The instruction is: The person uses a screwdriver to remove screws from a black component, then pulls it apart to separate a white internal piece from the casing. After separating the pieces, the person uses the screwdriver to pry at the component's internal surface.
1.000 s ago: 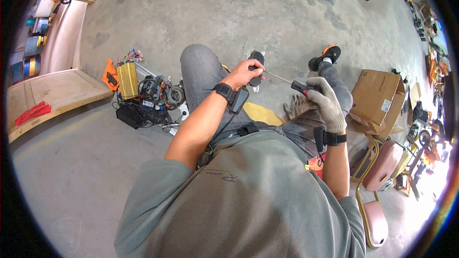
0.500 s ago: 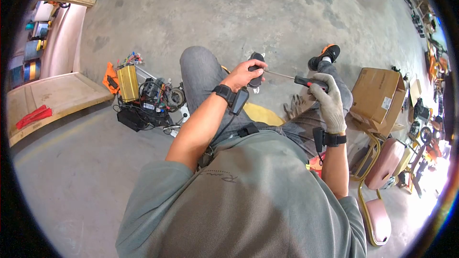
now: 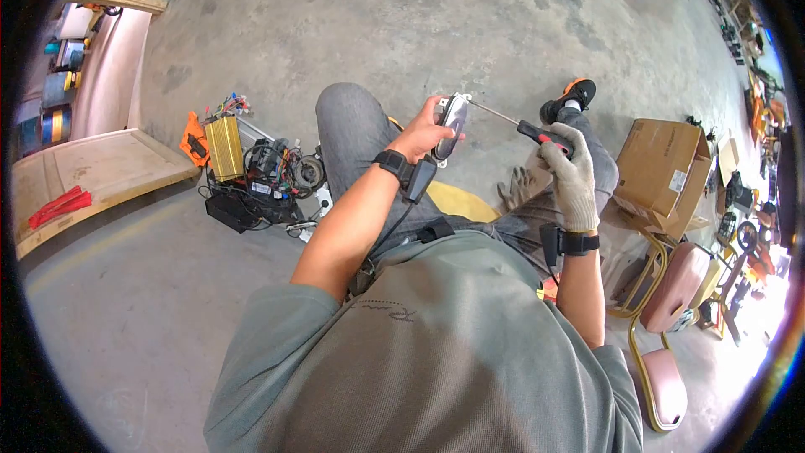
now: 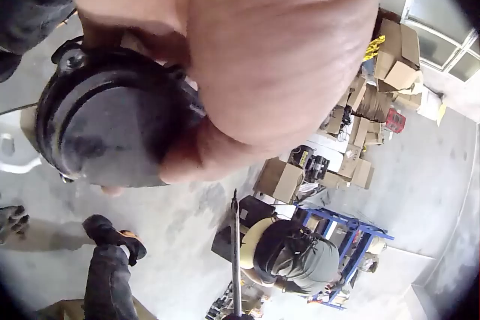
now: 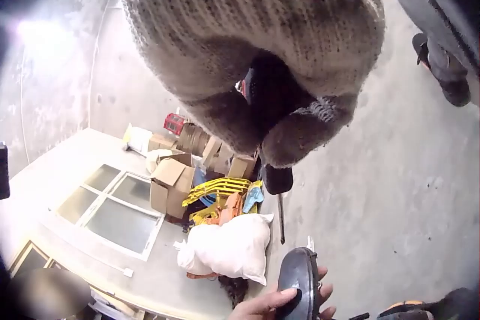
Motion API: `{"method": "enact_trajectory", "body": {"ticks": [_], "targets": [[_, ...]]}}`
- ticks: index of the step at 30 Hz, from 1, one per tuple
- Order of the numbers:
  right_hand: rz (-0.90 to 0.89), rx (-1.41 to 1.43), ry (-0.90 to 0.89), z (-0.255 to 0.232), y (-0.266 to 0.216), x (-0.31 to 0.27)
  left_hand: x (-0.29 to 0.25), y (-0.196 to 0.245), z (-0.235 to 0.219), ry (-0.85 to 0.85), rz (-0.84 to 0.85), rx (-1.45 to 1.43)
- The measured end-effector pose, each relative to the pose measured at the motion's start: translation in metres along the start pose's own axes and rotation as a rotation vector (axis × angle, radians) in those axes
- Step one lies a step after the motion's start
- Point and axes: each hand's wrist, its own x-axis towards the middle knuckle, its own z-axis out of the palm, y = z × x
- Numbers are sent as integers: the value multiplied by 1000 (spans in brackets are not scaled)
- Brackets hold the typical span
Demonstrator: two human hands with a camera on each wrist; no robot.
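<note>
Pinching a smooth, black, round-ended oblong housing [image 3: 454, 124] between thumb and fingers, your bare left hand [image 3: 422, 136] is curled round its side. Your right hand [image 3: 573, 172], in ribbed off-white knit, closes round a black-and-red screwdriver [image 3: 533, 132], its thin metal shaft angled toward the housing's far end.

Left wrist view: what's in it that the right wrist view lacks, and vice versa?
Only left wrist: blue metal rack, second person in a grey top.
Only right wrist: gloved right hand, big white sack.
Both: bare left hand holding the black oval housing, screwdriver, cardboard boxes, window.
</note>
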Motion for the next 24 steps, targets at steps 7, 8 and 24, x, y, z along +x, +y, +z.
{"method": "enact_trajectory", "body": {"ticks": [7,8,24], "targets": [[11,-22,7,8,-5,-1,1,-3,-1,-27,49,112],[11,-23,7,8,-6,-1,2,-4,-1,-27,49,111],[18,-67,15,9,-5,0,-5,5,3,-24,79,144]]}}
